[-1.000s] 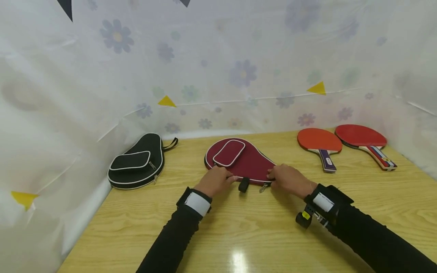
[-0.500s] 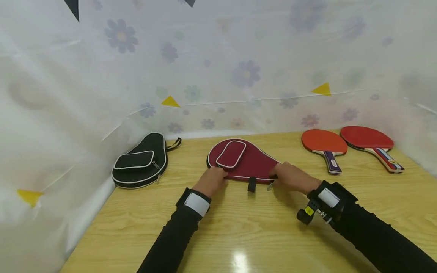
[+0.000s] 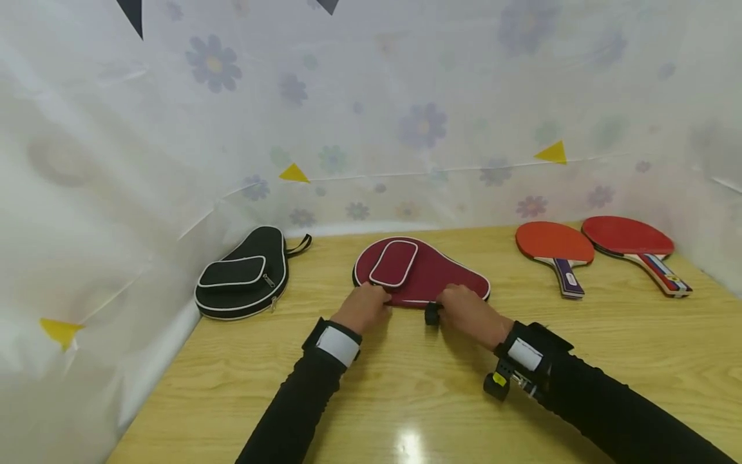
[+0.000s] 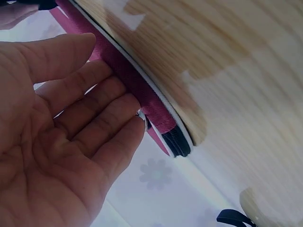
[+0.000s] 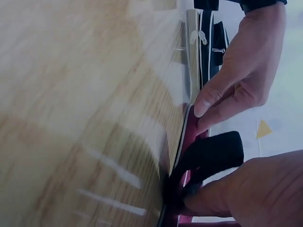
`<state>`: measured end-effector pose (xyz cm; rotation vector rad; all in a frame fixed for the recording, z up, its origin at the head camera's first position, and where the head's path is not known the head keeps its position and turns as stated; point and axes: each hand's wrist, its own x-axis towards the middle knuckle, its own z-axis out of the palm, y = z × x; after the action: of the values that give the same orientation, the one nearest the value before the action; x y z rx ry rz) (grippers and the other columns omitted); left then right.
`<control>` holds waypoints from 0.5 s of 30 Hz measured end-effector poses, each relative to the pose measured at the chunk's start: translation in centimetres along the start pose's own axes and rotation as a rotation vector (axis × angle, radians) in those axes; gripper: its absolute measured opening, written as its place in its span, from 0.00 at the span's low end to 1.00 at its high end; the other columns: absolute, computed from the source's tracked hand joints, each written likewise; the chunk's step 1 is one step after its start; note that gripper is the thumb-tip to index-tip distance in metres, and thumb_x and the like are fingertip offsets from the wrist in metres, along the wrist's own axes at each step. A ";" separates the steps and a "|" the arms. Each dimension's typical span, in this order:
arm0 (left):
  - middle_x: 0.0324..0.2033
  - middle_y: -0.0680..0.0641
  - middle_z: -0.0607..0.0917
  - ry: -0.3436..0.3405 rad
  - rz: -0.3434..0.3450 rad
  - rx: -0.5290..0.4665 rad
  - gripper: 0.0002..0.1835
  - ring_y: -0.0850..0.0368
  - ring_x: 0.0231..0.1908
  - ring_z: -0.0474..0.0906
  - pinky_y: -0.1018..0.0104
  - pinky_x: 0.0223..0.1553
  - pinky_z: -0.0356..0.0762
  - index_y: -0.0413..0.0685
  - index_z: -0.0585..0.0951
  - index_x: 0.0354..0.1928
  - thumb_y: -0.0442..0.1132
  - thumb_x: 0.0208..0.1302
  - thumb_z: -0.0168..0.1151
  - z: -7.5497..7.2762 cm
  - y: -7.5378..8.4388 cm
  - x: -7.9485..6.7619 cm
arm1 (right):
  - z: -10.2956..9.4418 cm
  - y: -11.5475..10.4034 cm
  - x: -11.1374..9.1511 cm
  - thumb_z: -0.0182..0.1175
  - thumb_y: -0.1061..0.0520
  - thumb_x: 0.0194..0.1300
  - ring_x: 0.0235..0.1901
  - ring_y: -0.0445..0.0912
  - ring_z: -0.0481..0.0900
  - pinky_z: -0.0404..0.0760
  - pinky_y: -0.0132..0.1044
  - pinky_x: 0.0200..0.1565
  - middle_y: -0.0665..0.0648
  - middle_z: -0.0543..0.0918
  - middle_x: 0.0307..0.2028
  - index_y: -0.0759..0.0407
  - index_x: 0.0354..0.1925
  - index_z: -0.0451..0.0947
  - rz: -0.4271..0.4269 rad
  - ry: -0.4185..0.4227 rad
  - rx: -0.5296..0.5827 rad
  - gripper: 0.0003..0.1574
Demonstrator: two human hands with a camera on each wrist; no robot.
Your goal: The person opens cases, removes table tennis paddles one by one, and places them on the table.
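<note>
A dark red table tennis bat case [image 3: 443, 267] with white piping and a raised pocket lies flat on the wooden table. My left hand [image 3: 364, 309] holds its near edge by the pocket, thumb and fingers at the side in the left wrist view. Black zipper teeth [image 4: 176, 142] show along that side. At the middle of the same edge, my right hand [image 3: 471, 316] pinches at the zipped seam, right by a black strap [image 5: 220, 146]. That strap hides its fingertips in the right wrist view, and the zipper pull is covered.
To the left lies a black bat case [image 3: 249, 274] with a wrist loop. Two bats lie at the back right, an orange-faced bat [image 3: 553, 241] and a red-faced bat [image 3: 628, 235]. A flowered white curtain [image 3: 359, 116] stands behind the wooden table [image 3: 359, 399].
My right hand has slid left along the case's near edge, from beside the handle end to the strap. The zipper pull seen earlier is now hidden. The left hand keeps its place.
</note>
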<state>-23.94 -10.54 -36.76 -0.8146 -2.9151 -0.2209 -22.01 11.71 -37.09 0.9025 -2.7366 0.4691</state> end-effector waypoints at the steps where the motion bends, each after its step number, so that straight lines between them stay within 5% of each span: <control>1: 0.26 0.47 0.87 0.001 0.001 0.008 0.05 0.60 0.23 0.66 0.66 0.28 0.67 0.40 0.90 0.37 0.33 0.65 0.67 0.0 0.1 0.0 | 0.0 0.1 0.1 0.64 0.73 0.58 0.26 0.43 0.74 0.75 0.37 0.28 0.53 0.76 0.23 0.62 0.25 0.81 0.009 -0.004 0.015 0.10; 8: 0.23 0.49 0.85 0.005 -0.010 0.066 0.06 0.60 0.24 0.71 0.63 0.31 0.73 0.42 0.88 0.30 0.35 0.64 0.68 0.0 1.1 0.0 | -0.6 0.8 0.4 0.55 0.75 0.58 0.24 0.42 0.66 0.68 0.32 0.25 0.52 0.74 0.23 0.61 0.24 0.82 0.068 -0.047 0.067 0.15; 15: 0.20 0.51 0.83 -0.015 -0.026 0.109 0.10 0.59 0.22 0.76 0.61 0.31 0.77 0.45 0.86 0.26 0.40 0.65 0.68 0.1 1.6 0.0 | -0.7 1.2 0.3 0.55 0.76 0.59 0.21 0.40 0.62 0.62 0.30 0.23 0.49 0.68 0.19 0.60 0.21 0.78 0.004 -0.059 0.001 0.16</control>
<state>-23.12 -9.17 -36.69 -0.7648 -2.9230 -0.0577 -22.91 12.75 -36.62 0.9263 -2.7915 0.4520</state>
